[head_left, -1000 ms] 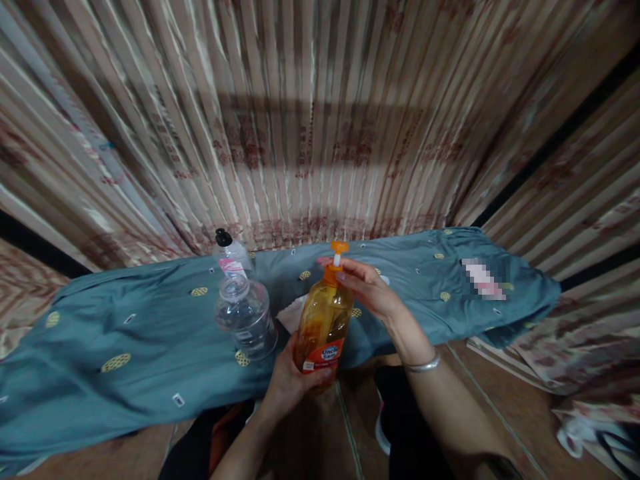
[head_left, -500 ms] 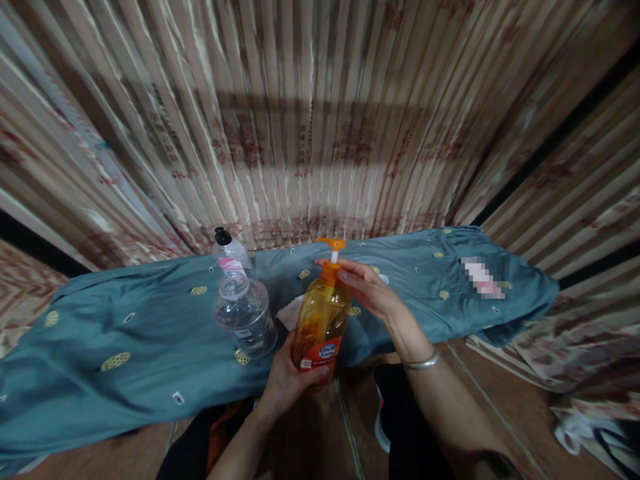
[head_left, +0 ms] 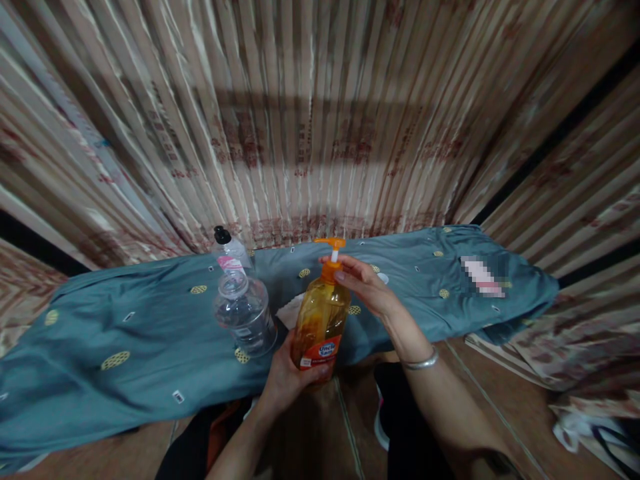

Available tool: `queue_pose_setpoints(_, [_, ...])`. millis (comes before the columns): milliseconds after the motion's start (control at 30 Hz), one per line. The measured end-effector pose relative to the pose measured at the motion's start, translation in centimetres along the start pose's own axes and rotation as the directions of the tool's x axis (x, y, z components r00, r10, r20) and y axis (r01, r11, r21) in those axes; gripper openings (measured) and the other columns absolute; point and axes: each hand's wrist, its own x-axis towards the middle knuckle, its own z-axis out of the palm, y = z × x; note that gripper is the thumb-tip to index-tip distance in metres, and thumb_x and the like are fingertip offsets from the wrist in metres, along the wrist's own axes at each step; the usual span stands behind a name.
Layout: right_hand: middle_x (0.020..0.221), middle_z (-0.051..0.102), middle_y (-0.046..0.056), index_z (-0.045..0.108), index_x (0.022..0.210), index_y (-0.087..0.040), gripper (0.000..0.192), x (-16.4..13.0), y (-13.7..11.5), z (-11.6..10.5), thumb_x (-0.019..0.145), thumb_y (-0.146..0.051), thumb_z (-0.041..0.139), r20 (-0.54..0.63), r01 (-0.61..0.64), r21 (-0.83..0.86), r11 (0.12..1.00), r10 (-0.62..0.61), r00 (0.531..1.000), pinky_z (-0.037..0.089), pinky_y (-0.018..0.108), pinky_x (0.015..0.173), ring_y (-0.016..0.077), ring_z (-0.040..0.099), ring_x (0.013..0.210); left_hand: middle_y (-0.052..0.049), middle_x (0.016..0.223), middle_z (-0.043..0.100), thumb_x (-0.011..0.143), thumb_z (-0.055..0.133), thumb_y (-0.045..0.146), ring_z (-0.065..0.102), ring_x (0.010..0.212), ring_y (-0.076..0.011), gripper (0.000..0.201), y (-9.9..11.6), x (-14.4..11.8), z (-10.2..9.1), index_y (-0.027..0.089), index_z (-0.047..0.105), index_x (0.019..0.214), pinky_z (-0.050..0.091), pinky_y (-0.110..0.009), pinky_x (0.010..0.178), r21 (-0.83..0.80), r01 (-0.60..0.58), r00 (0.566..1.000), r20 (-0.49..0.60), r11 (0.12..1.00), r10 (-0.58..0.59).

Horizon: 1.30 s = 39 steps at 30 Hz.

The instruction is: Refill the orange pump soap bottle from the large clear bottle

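Observation:
An amber pump bottle (head_left: 324, 320) with a red "Uncle Sam" label stands nearly upright between my hands. My left hand (head_left: 286, 377) is wrapped around its lower body. At the neck, the thumb and fingers of my right hand (head_left: 364, 285) close around the orange collar of the pump head (head_left: 331, 272). Its spout points left. To the left of the bottle stands a clear plastic bottle (head_left: 245, 317) with no cap on its wide mouth. Behind that is a clear bottle with a black cap (head_left: 231, 257) and a pink label.
A blue-green cloth with yellow pineapple prints (head_left: 150, 320) covers the long, low surface. A pale folded piece (head_left: 290, 312) lies behind the pump bottle, and a white round thing (head_left: 383, 278) behind my right hand. Pleated curtains (head_left: 310, 133) hang close behind and at both sides.
My right fingers have shifted slightly around the orange collar, and the pump spout has turned a little. My left hand keeps its hold on the bottle.

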Motion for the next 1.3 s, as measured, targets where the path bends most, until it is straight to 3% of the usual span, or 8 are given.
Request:
queue_pose_setpoints(133, [0.095,0.082,0.000,0.077,0.083,-0.027,0.048,0.3,0.4,0.0,0.055,-0.054,0.104,-0.102,0.028,-0.059,0.998,-0.034,0.994,0.058,0.038,0.100,0.0219,0.074,0.097,-0.016,0.127,0.079,0.054,0.100,0.037,0.075,0.119,-0.0355,0.083,0.0,0.0,0.0,0.018,0.064,0.126,0.055,-0.050,0.110,-0.006,0.002,1.000,0.010,1.000,-0.002])
queue_pose_setpoints(333, [0.112,0.083,0.006,0.083,0.103,-0.027,0.048,-0.5,-0.9,-0.1,0.074,-0.064,0.092,0.099,-0.012,0.005,1.000,0.012,0.995,0.057,0.040,0.103,0.0261,0.075,0.109,-0.014,0.126,0.079,0.053,0.100,0.036,0.074,0.120,-0.0351,0.078,0.2,-0.1,-0.2,0.018,0.065,0.121,0.054,-0.050,0.110,0.013,-0.008,1.000,0.005,1.000,0.008])
queue_pose_setpoints(533, [0.105,0.084,0.001,0.084,0.100,-0.029,0.048,-0.5,-0.6,0.2,0.063,-0.056,0.100,0.028,0.014,-0.051,0.999,-0.013,1.000,0.058,0.039,0.103,0.0248,0.075,0.106,-0.015,0.127,0.079,0.055,0.098,0.034,0.075,0.119,-0.0350,0.077,0.4,0.0,-0.4,0.019,0.063,0.122,0.055,-0.051,0.109,0.026,-0.015,1.000,0.016,1.000,0.015])
queue_pose_setpoints(633, [0.101,0.084,0.002,0.084,0.099,-0.028,0.046,-0.5,-1.4,0.5,0.066,-0.058,0.098,0.002,0.030,-0.093,0.995,-0.030,1.000,0.059,0.041,0.100,0.0257,0.075,0.104,-0.015,0.125,0.080,0.057,0.097,0.037,0.075,0.118,-0.0354,0.075,0.1,0.1,-0.5,0.018,0.064,0.121,0.056,-0.050,0.107,0.036,-0.034,0.999,0.028,0.999,0.033])
queue_pose_setpoints(833, [0.100,0.085,0.006,0.085,0.094,-0.028,0.047,-0.1,-5.9,-0.8,0.066,-0.063,0.097,-0.149,0.198,-0.123,0.972,-0.216,0.965,0.060,0.042,0.098,0.0275,0.076,0.102,-0.013,0.124,0.080,0.060,0.095,0.035,0.075,0.118,-0.0355,0.071,-0.7,0.0,-0.6,0.019,0.066,0.123,0.056,-0.048,0.108,0.055,-0.069,0.996,0.062,0.996,0.066])
queue_pose_setpoints(1033, [0.087,0.083,0.003,0.085,0.088,-0.027,0.042,1.0,-11.8,-3.9,0.061,-0.055,0.102,-0.190,0.277,-0.289,0.916,-0.339,0.921,0.062,0.033,0.074,0.0194,0.073,0.076,-0.015,0.122,0.081,0.059,0.091,0.031,0.077,0.114,-0.0356,0.072,-0.7,0.0,-0.4,0.019,0.063,0.125,0.058,-0.047,0.102,0.024,-0.087,0.994,0.071,0.996,0.086])
queue_pose_setpoints(1200, [0.082,0.080,0.003,0.082,0.086,-0.025,0.038,2.5,-16.5,-7.1,0.069,-0.055,0.097,-0.241,0.387,-0.347,0.854,-0.480,0.843,0.057,0.027,0.061,0.0149,0.069,0.066,-0.015,0.117,0.082,0.058,0.093,0.031,0.077,0.109,-0.0356,0.070,-0.7,0.1,-0.6,0.019,0.064,0.120,0.059,-0.047,0.099,0.042,-0.085,0.995,0.052,0.995,0.083])
queue_pose_setpoints(1300, [0.083,0.079,0.002,0.079,0.085,-0.025,0.035,4.0,-17.4,-9.4,0.071,-0.052,0.096,-0.297,0.431,-0.363,0.826,-0.541,0.787,0.057,0.024,0.060,0.0118,0.067,0.063,-0.015,0.119,0.081,0.058,0.094,0.032,0.076,0.111,-0.0358,0.071,-0.7,0.1,-0.9,0.019,0.066,0.122,0.057,-0.046,0.101,0.055,-0.087,0.996,0.026,0.995,0.085])
